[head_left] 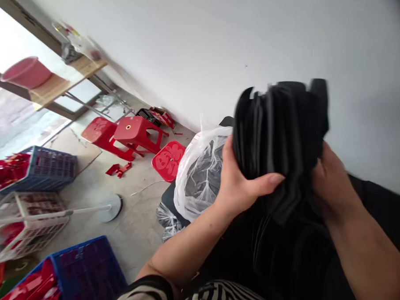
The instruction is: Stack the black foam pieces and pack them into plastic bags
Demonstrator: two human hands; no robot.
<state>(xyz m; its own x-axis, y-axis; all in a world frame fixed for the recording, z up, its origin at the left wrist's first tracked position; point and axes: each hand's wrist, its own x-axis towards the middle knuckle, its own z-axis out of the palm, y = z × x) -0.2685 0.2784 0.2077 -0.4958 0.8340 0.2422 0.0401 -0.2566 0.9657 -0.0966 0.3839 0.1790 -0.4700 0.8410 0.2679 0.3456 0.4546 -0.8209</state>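
Note:
A thick stack of thin black sheets (278,129), unevenly layered and slightly blurred, is held up in front of the wall. My left hand (241,179) grips its left side, thumb across the near face. On the right side, my right hand (330,179) is wrapped around the stack, its fingers partly hidden behind it. More black layered material (277,248) lies below, near my lap. Just left of my left hand stands a clear plastic bag (201,176), its mouth spread wide and dark inside.
Red plastic stools (139,130) stand along the wall, with red scraps (118,169) on the floor. Blue crates (89,274) and a white crate (40,219) holding red pieces are at left. A round-based white pole (109,208) lies across there. A pink basin (27,71) sits on a wooden table (83,66).

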